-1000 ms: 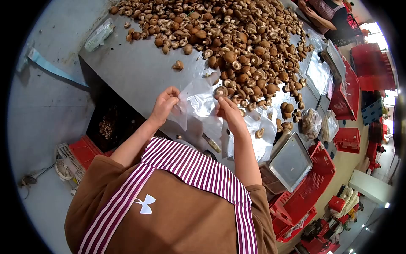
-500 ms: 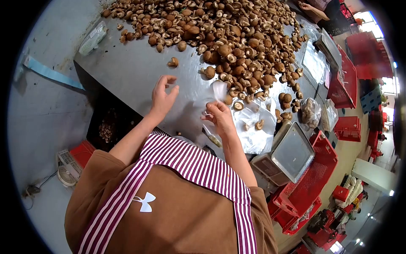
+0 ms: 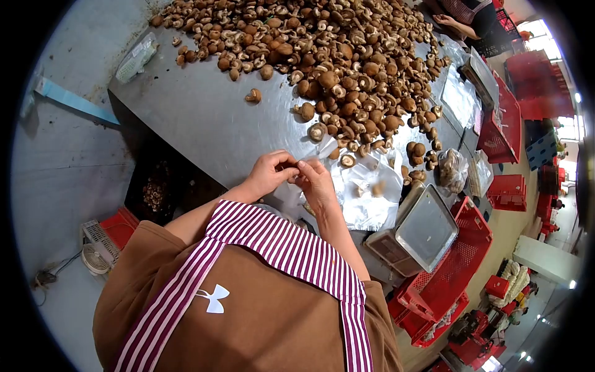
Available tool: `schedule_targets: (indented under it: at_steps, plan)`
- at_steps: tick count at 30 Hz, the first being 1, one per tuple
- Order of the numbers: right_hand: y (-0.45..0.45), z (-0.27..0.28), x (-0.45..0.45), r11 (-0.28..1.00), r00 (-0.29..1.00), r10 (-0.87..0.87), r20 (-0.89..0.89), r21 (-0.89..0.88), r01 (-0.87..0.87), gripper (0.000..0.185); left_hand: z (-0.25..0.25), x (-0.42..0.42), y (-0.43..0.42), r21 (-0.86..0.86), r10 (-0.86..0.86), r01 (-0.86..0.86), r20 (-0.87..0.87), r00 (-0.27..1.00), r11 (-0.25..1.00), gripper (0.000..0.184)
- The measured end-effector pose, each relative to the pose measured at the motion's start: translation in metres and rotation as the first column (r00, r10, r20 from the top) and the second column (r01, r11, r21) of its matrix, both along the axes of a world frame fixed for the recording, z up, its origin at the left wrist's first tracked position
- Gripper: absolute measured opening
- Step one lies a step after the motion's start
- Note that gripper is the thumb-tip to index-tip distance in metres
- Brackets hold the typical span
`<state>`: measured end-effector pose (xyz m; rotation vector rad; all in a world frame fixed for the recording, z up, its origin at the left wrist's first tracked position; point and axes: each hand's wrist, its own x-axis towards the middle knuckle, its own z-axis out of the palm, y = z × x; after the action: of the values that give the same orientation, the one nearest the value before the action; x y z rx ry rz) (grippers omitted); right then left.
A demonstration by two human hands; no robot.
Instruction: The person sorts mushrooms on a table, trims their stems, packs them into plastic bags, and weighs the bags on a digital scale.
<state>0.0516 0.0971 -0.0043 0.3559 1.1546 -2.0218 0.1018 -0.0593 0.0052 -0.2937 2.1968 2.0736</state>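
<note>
My left hand (image 3: 271, 173) and my right hand (image 3: 315, 183) meet fingertip to fingertip over the table's near edge. Thin clear plastic, which looks like a bag (image 3: 323, 149), is pinched between the fingers of both; part of it shows beyond the right hand and the fingers hide the rest. Just beyond lies a single mushroom (image 3: 317, 131) with its underside up. To the right of my right hand, white plastic sheets or bags (image 3: 365, 208) lie flat, with a few mushrooms on or under them.
A large heap of brown mushrooms (image 3: 347, 68) covers the far side of the metal table (image 3: 198, 118). On the right stand a scale with a metal pan (image 3: 427, 226), a filled bag (image 3: 454, 167) and red crates (image 3: 462, 248). Another person's hand (image 3: 455, 26) shows at top right.
My left hand has moved right and down from an open pose and closed against the right hand's fingers. A mushroom now shows on the table where the plastic was.
</note>
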Motion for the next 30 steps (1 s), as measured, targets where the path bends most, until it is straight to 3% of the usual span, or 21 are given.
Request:
schedule_targets:
  at_steps: [1, 3, 7, 8, 9, 11, 13, 14, 15, 16, 17, 19, 21, 22, 24, 25, 27, 28, 29, 30]
  plan:
    - [0.000, 0.002, 0.001, 1.000, 1.000, 0.001, -0.001, 0.001, -0.001, 0.015, -0.001, 0.000, 0.000, 0.001, 0.001, -0.001, -0.001, 1.000, 1.000, 0.009]
    - [0.001, 0.004, 0.003, 0.999, 0.999, 0.029, 0.015, 0.027, -0.029, 0.017, -0.007, 0.000, -0.003, -0.181, -0.026, 0.012, -0.074, 0.997, 0.983, 0.008]
    - [0.003, -0.006, 0.007, 0.989, 0.999, -0.001, -0.038, 0.149, 0.007, 0.017, -0.015, 0.003, -0.012, -0.243, -0.016, -0.018, -0.137, 0.990, 0.970, 0.004]
    - [0.006, -0.004, 0.004, 0.975, 0.994, -0.052, -0.092, 0.209, 0.070, 0.014, -0.024, 0.004, -0.018, -0.275, 0.110, -0.141, -0.126, 0.986, 0.951, 0.006]
    - [0.016, -0.012, 0.003, 0.990, 0.990, -0.131, -0.060, 0.050, 0.134, 0.009, -0.035, 0.007, -0.024, -0.308, 0.235, -0.260, -0.118, 0.965, 0.915, 0.007]
    - [0.031, -0.006, -0.004, 0.949, 0.951, -0.299, 0.084, -0.074, 0.305, 0.009, -0.071, 0.012, -0.051, -0.335, 0.362, -0.382, -0.123, 0.924, 0.861, 0.006]
    - [0.044, 0.004, -0.009, 0.853, 0.837, -0.460, 0.296, -0.115, 0.509, 0.007, -0.082, 0.019, -0.080, -0.394, 0.456, -0.421, -0.007, 0.890, 0.817, 0.011]
    - [0.057, -0.004, -0.011, 0.828, 0.901, -0.346, 0.262, -0.367, 0.425, 0.014, -0.085, 0.025, -0.091, -0.395, 0.456, -0.422, -0.009, 0.890, 0.816, 0.011]
    - [0.054, 0.002, -0.012, 0.826, 0.901, -0.347, 0.260, -0.370, 0.425, 0.014, -0.086, 0.029, -0.100, -0.500, 0.373, -0.271, 0.116, 0.921, 0.823, 0.014]
    - [0.048, 0.013, -0.012, 0.933, 0.944, -0.308, 0.115, -0.159, 0.324, 0.020, -0.081, 0.027, -0.102, -0.577, 0.292, -0.101, 0.248, 0.924, 0.810, 0.019]
    - [0.044, 0.018, -0.009, 0.970, 0.973, -0.230, -0.013, 0.081, 0.231, 0.026, -0.077, 0.027, -0.096, -0.575, 0.285, -0.095, 0.249, 0.925, 0.813, 0.019]
    - [0.029, 0.012, 0.001, 0.962, 0.974, -0.142, -0.176, 0.206, 0.178, 0.027, -0.029, 0.020, -0.067, -0.604, 0.096, -0.183, -0.175, 0.980, 0.776, 0.041]
    - [0.013, 0.018, 0.009, 0.966, 0.977, 0.002, -0.215, 0.253, 0.053, 0.025, 0.028, 0.009, -0.045, -0.603, -0.165, 0.053, -0.132, 0.977, 0.796, 0.064]
    - [0.004, 0.017, 0.012, 0.975, 0.974, 0.042, -0.222, 0.223, 0.009, 0.025, 0.036, 0.004, -0.034, -0.604, -0.163, 0.051, -0.132, 0.978, 0.795, 0.064]
    - [-0.003, 0.022, 0.015, 0.979, 0.961, 0.140, -0.238, 0.181, -0.097, 0.020, 0.044, -0.003, -0.021, -0.711, -0.379, 0.083, -0.268, 0.886, 0.698, 0.051]
    - [-0.003, 0.028, 0.014, 0.979, 0.961, 0.140, -0.240, 0.178, -0.098, 0.020, 0.036, -0.003, -0.023, -0.713, -0.379, 0.082, -0.268, 0.886, 0.697, 0.051]
    - [0.006, 0.036, 0.011, 0.937, 0.873, 0.292, -0.391, 0.299, -0.179, 0.018, 0.006, -0.005, -0.031, -0.753, -0.501, 0.238, -0.138, 0.854, 0.613, 0.031]
    - [0.015, 0.033, 0.009, 0.878, 0.787, 0.403, -0.467, 0.441, -0.188, 0.019, 0.000, -0.002, -0.032, -0.752, -0.506, 0.242, -0.137, 0.852, 0.613, 0.031]
    - [0.025, 0.034, 0.008, 0.878, 0.789, 0.400, -0.465, 0.442, -0.185, 0.019, -0.005, 0.002, -0.033, -0.698, -0.398, 0.163, -0.188, 0.898, 0.697, 0.023]
    - [0.033, 0.038, 0.007, 0.778, 0.699, 0.502, -0.509, 0.618, -0.109, 0.020, -0.008, 0.005, -0.035, -0.637, -0.283, 0.077, -0.228, 0.932, 0.767, 0.015]
